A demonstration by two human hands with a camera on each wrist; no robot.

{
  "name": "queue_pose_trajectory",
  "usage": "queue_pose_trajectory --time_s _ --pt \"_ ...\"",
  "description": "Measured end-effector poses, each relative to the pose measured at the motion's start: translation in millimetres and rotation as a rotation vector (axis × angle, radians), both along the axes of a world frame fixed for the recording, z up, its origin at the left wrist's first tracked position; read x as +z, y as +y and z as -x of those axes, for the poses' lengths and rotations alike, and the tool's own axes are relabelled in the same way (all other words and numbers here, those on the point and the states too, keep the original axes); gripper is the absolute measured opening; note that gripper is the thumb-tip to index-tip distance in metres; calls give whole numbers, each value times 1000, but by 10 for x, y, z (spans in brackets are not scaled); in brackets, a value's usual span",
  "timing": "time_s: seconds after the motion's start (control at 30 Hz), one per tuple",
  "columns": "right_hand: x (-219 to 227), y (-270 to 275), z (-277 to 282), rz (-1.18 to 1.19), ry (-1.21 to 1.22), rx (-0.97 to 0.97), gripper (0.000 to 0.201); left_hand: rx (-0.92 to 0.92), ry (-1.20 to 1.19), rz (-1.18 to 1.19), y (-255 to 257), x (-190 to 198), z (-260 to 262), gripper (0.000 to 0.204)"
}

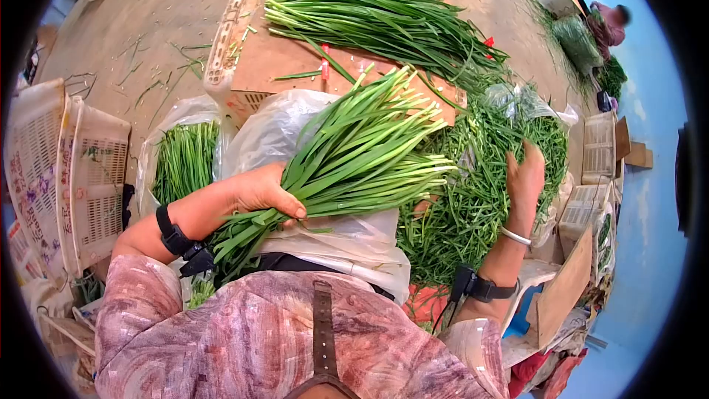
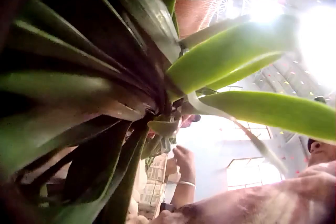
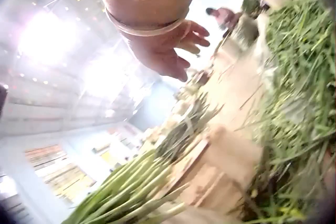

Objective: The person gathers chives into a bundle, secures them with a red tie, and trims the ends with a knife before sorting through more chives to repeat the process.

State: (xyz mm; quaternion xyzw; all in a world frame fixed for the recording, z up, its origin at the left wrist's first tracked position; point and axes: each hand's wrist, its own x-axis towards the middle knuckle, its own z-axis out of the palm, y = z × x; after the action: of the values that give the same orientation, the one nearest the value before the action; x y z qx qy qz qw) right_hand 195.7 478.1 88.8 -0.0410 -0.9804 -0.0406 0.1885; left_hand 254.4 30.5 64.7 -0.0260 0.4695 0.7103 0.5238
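Observation:
A thick bundle of long green stalks (image 1: 362,148) with pale ends is gripped near its leafy end by my left hand (image 1: 269,193), thumb across it. Green leaves (image 2: 231,61) fill much of the left wrist view and hide the fingers. My right hand (image 1: 526,176) is raised over a heap of loose green leaves (image 1: 473,199), fingers apart and holding nothing. The right wrist view shows this right hand (image 3: 163,50) with its fingers spread, above and away from the bundle's pale ends (image 3: 131,187).
Another bundle (image 1: 369,22) lies on a board (image 1: 347,77) over a crate. A plastic-lined container of stalks (image 1: 185,162) stands at left, beside white crates (image 1: 100,185). More crates (image 1: 598,148) line the right. Another person (image 1: 607,28) is at the far right.

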Motion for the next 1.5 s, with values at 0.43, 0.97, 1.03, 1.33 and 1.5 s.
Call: queue_pose_trajectory --time_s 0.43,0.97,1.03,1.33,1.5 --pt "109 -1211 424 1596 -273 518 7 -33 85 32 -24 32 -58 63" --pt "-29 -1483 777 717 -315 408 58 -53 584 297 54 168 -44 54" --pt "334 -1464 639 1116 -339 383 48 -31 494 332 42 432 -60 54" --pt "442 -817 -268 1422 -459 570 10 226 468 298 -60 342 11 49" --pt "343 -654 -233 1404 -360 422 7 167 356 249 -92 345 2 47"
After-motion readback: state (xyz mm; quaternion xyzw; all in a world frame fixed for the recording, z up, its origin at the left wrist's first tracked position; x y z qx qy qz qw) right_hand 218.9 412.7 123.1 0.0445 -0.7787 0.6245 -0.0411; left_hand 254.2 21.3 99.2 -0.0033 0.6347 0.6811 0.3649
